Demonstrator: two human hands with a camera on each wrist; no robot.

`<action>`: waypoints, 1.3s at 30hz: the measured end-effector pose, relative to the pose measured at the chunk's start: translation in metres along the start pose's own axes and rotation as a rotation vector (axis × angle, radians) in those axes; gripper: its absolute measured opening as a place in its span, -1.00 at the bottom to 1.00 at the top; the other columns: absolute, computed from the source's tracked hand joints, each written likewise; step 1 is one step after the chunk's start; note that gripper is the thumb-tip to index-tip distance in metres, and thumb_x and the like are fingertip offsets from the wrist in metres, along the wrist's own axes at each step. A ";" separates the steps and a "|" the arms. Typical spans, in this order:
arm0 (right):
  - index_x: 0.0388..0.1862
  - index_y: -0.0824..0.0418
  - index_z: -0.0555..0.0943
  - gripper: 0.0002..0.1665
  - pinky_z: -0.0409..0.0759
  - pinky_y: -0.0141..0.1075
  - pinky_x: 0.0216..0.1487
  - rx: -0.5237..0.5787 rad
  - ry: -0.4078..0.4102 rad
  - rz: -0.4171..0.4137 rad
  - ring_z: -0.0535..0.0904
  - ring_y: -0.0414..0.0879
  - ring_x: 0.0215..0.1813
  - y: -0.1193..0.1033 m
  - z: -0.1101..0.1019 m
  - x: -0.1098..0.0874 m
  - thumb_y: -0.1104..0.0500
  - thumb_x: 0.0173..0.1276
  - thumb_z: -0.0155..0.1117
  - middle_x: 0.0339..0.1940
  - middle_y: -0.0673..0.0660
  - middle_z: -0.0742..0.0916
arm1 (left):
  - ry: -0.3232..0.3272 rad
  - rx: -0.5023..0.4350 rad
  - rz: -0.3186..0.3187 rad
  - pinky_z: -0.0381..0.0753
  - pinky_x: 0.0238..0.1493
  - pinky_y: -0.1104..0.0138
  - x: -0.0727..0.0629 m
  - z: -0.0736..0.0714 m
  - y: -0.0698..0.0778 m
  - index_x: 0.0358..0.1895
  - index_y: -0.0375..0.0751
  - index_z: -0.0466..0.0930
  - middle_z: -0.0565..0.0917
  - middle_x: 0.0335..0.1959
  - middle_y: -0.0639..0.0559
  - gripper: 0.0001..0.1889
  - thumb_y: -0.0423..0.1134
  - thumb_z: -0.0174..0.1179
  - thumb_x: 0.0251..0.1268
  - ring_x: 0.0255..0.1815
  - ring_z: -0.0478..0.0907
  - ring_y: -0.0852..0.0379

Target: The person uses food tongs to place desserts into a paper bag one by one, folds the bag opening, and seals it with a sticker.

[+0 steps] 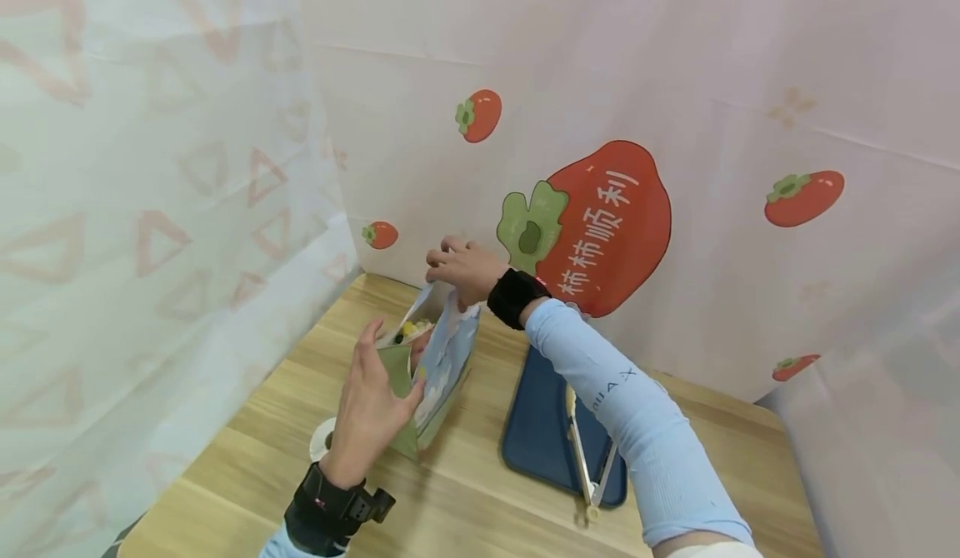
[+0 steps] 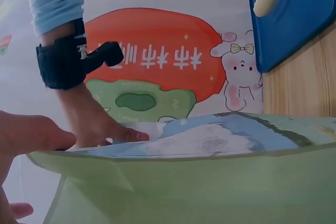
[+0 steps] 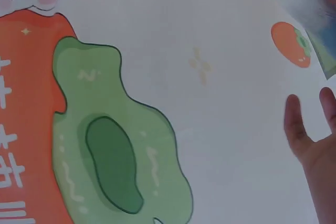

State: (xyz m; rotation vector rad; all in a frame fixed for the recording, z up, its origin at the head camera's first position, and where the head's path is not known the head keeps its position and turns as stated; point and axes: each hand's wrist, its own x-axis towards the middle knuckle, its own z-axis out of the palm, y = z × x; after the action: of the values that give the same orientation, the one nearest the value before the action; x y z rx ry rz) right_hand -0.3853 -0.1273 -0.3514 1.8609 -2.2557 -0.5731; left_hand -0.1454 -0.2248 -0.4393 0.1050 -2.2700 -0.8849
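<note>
An open-topped bag (image 1: 448, 362) with green ends and a blue-and-white printed side stands at the back left of the table. Inside it show yellow, white, dark and pinkish items (image 1: 415, 331). At its near end is my left hand (image 1: 367, 408), fingers fairly straight along one side and thumb by the other. In the left wrist view that thumb (image 2: 47, 136) meets the bag's green rim (image 2: 220, 158). My right hand (image 1: 468, 271) reaches over the far end and grips the top edge, thumb against the printed panel. Two of its fingers (image 3: 295, 116) stand raised in the right wrist view.
Right of the bag lies a dark blue tray (image 1: 525, 425) with tongs (image 1: 581, 450) on it, partly under my right forearm. A white ring-shaped roll (image 1: 321, 437) sits behind my left wrist. Printed cloth walls (image 1: 705, 291) border the wooden table (image 1: 465, 508).
</note>
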 end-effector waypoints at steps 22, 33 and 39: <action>0.59 0.26 0.08 0.06 0.50 -0.12 0.24 0.852 0.019 0.137 0.47 0.20 0.36 0.016 0.024 -0.042 0.19 0.27 0.51 0.43 0.34 0.45 | 0.029 -0.048 0.021 0.58 -0.09 -0.12 0.006 -0.015 -0.033 0.19 -0.48 0.46 0.63 0.05 -0.37 -0.33 -0.37 0.57 -0.01 -0.03 0.63 -0.32; 0.08 0.33 0.71 -0.63 0.54 -0.18 0.15 0.899 0.105 0.088 0.65 0.05 0.09 0.014 0.039 -0.049 0.28 0.30 0.45 0.04 0.19 0.75 | -0.048 -0.068 -0.078 0.59 -0.11 -0.16 0.004 -0.014 -0.032 0.37 -0.44 0.23 0.52 0.18 -0.46 -0.07 -0.37 0.60 -0.08 -0.02 0.60 -0.38; -0.29 0.25 0.76 -0.96 0.48 -0.33 -0.18 1.021 0.125 0.089 0.57 -0.16 -0.31 0.013 0.049 -0.051 0.33 0.27 0.46 -0.32 0.04 0.78 | -0.054 -0.033 -0.106 0.60 -0.19 -0.12 0.003 -0.014 -0.036 0.25 -0.46 0.39 0.62 0.07 -0.44 -0.28 -0.34 0.56 0.03 -0.15 0.66 -0.35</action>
State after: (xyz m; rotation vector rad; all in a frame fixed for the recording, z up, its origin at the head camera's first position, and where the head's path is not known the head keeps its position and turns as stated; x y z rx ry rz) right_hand -0.4041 -0.0664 -0.3852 1.9962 -2.7480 0.8627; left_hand -0.1452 -0.2612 -0.4526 0.1905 -2.3166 -0.9909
